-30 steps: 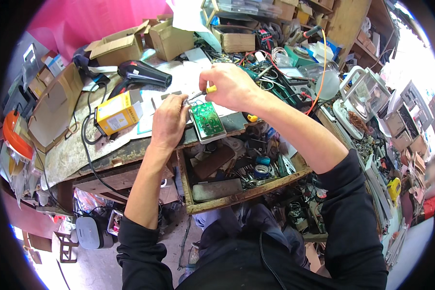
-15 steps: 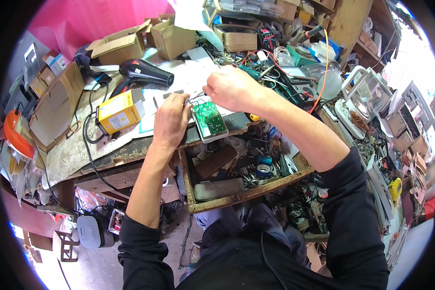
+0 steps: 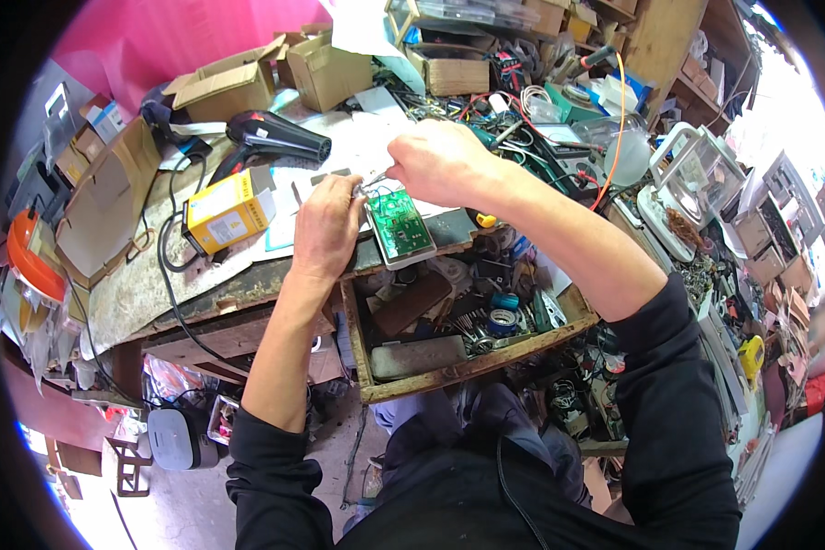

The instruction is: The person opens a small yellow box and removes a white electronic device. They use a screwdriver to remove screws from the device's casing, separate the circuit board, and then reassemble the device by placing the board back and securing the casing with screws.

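A green circuit board (image 3: 400, 223) in a shallow white casing lies at the bench's front edge, its near end over the open drawer. My left hand (image 3: 326, 225) is closed beside the board's left edge, thumb and fingertips pinched at its far corner on something too small to name. Just beyond the board, my right hand (image 3: 438, 165) is a curled fist. A thin, dark piece shows between its fingertips and the left fingertips, but its kind is hidden. Thin dark wires loop over the board's far end, below both hands.
An open wooden drawer (image 3: 472, 370) of tools and a blue tape roll (image 3: 501, 322) juts out below the board. Left on the bench are a yellow box (image 3: 227, 213), a black hair dryer (image 3: 280, 136) and cardboard boxes (image 3: 328, 73). Cables and tools crowd the far right.
My right hand has shifted slightly, its wrist turning a little. The left hand keeps its pinch, and the board stays in nearly the same place.
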A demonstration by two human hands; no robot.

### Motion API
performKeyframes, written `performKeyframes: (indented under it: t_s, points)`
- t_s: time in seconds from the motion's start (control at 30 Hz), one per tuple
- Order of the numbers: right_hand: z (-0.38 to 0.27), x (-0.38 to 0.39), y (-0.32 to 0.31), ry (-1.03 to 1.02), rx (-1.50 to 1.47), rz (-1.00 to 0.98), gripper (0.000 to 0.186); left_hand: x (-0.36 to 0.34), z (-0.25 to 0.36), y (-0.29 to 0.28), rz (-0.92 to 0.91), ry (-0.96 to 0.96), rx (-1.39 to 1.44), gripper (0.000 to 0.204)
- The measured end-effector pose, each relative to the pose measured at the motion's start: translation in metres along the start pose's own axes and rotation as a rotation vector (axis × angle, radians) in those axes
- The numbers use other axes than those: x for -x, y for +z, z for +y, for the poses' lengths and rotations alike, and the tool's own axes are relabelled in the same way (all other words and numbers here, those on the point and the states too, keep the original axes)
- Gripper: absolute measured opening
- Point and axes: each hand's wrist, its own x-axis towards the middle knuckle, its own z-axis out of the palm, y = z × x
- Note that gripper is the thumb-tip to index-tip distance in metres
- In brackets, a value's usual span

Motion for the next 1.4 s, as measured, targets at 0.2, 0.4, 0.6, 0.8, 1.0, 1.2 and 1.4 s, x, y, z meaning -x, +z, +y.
performKeyframes:
  t_s: [0.2,0.4,0.6,0.8,1.0,1.2,1.4]
  points:
    - [-0.001,0.001,0.005,-0.078,-0.027,0.138,0.024,0.0,0.002,-0.001,0.011,-0.009,0.008,0.026]
    - [-0.001,0.001,0.001,-0.086,0.037,0.06,0.02,0.0,0.0,0.0,0.012,-0.006,-0.001,0.026]
    - [-0.004,0.002,0.004,-0.087,0.107,0.019,0.016,0.001,0.001,-0.001,-0.003,-0.012,-0.016,0.026]
    - [0.003,-0.003,0.011,-0.151,0.159,0.138,0.012,-0.001,0.003,-0.001,-0.013,-0.004,-0.03,0.025]
    - [0.001,0.0,0.019,-0.201,0.186,0.194,0.013,0.001,0.001,0.0,-0.002,-0.007,-0.034,0.024]
    - [0.011,-0.007,0.022,-0.302,0.235,0.204,0.013,-0.001,0.004,-0.001,-0.023,-0.003,-0.044,0.025]
    - [0.005,-0.004,0.03,-0.312,0.231,0.385,0.012,-0.001,0.002,-0.001,-0.01,-0.004,-0.035,0.026]
